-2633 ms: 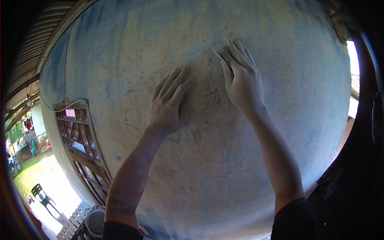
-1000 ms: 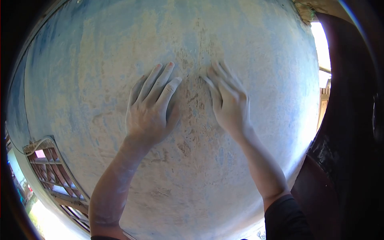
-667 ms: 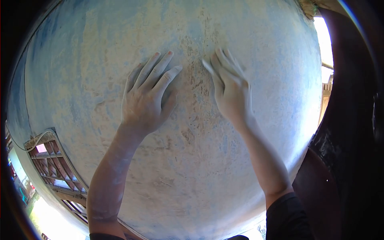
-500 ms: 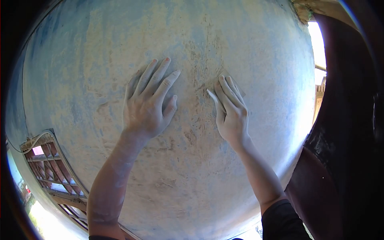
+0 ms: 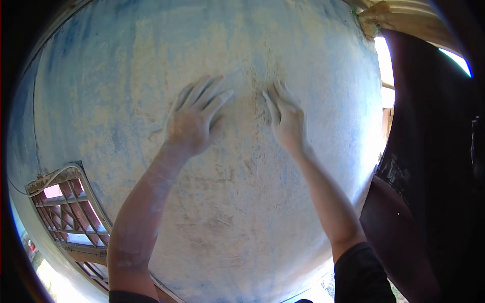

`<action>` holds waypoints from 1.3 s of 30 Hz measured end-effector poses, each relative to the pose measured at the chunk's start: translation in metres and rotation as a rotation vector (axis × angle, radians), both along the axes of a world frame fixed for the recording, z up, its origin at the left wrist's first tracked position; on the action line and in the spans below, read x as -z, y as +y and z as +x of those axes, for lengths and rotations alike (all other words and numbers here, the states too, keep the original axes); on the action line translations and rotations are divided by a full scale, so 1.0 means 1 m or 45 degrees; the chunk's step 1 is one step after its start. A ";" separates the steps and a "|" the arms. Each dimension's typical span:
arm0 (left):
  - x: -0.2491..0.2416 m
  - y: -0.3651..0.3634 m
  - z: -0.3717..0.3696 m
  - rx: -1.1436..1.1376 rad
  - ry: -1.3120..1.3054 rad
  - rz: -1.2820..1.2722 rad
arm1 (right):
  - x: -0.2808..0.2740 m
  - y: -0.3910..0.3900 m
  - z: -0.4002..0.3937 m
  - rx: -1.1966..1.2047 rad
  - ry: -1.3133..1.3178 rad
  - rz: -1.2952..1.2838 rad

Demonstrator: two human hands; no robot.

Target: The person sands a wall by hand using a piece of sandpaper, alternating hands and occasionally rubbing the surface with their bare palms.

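Observation:
A weathered wall (image 5: 217, 242) in patchy blue and cream fills the view, with a rough, scraped strip running down its middle. My left hand (image 5: 192, 121) lies open on the wall, left of that strip, fingers spread and pointing up. Right of it, my right hand (image 5: 288, 116) presses against the wall with its fingers close together. The small flat sheet under those fingers, which looks like sandpaper, is mostly hidden and blurred now. Pale dust coats both hands and the forearms.
At lower left is a latticed window opening (image 5: 70, 212) with a pale cable (image 5: 55, 174) over its top corner. A large dark panel (image 5: 424, 166) stands at the right. Wooden beams (image 5: 404, 22) and roofing show at upper right.
My right hand has slid upward along the rough strip, blurring slightly. My left hand stays spread on the wall, a little further right in view. The whole view has shifted slightly.

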State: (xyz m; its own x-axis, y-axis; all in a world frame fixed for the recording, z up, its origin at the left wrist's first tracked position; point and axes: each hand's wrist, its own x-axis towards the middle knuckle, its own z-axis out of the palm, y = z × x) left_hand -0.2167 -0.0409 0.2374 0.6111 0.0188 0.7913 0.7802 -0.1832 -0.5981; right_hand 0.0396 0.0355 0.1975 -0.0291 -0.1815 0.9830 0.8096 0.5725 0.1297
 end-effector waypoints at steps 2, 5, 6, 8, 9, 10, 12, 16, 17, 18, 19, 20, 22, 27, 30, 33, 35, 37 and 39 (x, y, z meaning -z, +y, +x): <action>-0.006 -0.003 -0.015 -0.045 -0.023 0.046 | 0.036 -0.013 -0.013 0.020 0.020 -0.019; -0.010 -0.010 -0.022 -0.038 -0.128 0.103 | 0.055 -0.020 -0.021 0.036 0.072 -0.057; -0.005 -0.010 -0.020 -0.054 -0.142 0.114 | 0.055 -0.019 -0.022 0.026 0.093 -0.073; -0.007 -0.009 -0.014 -0.062 -0.160 0.138 | 0.029 -0.004 -0.024 0.044 0.105 0.002; -0.007 -0.010 -0.012 -0.044 -0.137 0.117 | 0.014 0.004 -0.023 0.049 0.110 0.048; -0.006 -0.010 -0.010 -0.028 -0.117 0.095 | -0.007 0.007 -0.018 0.022 0.121 0.030; -0.006 -0.007 -0.007 -0.013 -0.101 0.084 | -0.049 -0.005 -0.009 -0.010 0.133 -0.006; -0.003 -0.008 -0.007 -0.003 -0.061 0.070 | -0.063 -0.025 0.006 -0.058 0.041 -0.243; -0.001 -0.008 -0.008 -0.003 -0.062 0.068 | -0.055 -0.019 0.007 -0.088 0.030 -0.141; 0.001 -0.009 -0.009 -0.001 -0.042 0.058 | -0.040 -0.021 0.003 -0.087 0.030 -0.141; 0.002 -0.011 -0.009 0.003 -0.021 0.066 | -0.018 -0.026 -0.003 -0.145 0.029 -0.186; 0.001 -0.010 -0.009 0.007 -0.021 0.073 | 0.003 -0.030 -0.008 -0.200 0.028 -0.242; 0.003 -0.007 -0.007 0.041 -0.026 0.109 | 0.045 -0.026 -0.014 -0.045 -0.017 -0.102; 0.003 -0.011 -0.004 0.052 -0.024 0.107 | 0.029 -0.016 -0.017 -0.038 0.028 0.049; 0.001 -0.012 -0.004 0.065 -0.023 0.092 | -0.020 -0.008 -0.014 -0.101 0.102 0.049; 0.003 -0.011 -0.004 0.080 -0.016 0.096 | -0.059 -0.018 -0.009 -0.290 0.162 -0.108; 0.004 -0.011 -0.006 0.091 -0.006 0.101 | -0.067 -0.017 -0.005 -0.100 0.067 -0.012; 0.005 -0.012 -0.006 0.052 -0.008 0.081 | -0.050 -0.008 -0.014 -0.095 0.078 0.034; 0.007 -0.013 -0.006 0.067 -0.012 0.080 | -0.021 -0.008 -0.025 -0.081 0.098 0.073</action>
